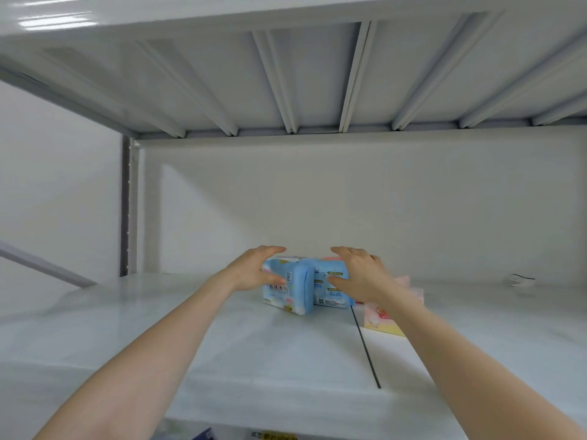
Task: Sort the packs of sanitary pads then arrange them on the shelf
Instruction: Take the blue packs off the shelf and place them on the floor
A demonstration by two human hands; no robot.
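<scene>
So from the head cam we've got both arms reaching into the white metal shelf (222,344). Two blue packs of sanitary pads sit side by side near the back wall: the front blue pack (287,292) and the rear blue pack (332,285) touching it. Our left hand (254,271) cups the front one, fingers curled over its top. Our right hand (359,274) grips the rear one, thumb on its face. A pink pack (381,319) sits just beside, partly hidden behind our right wrist.
</scene>
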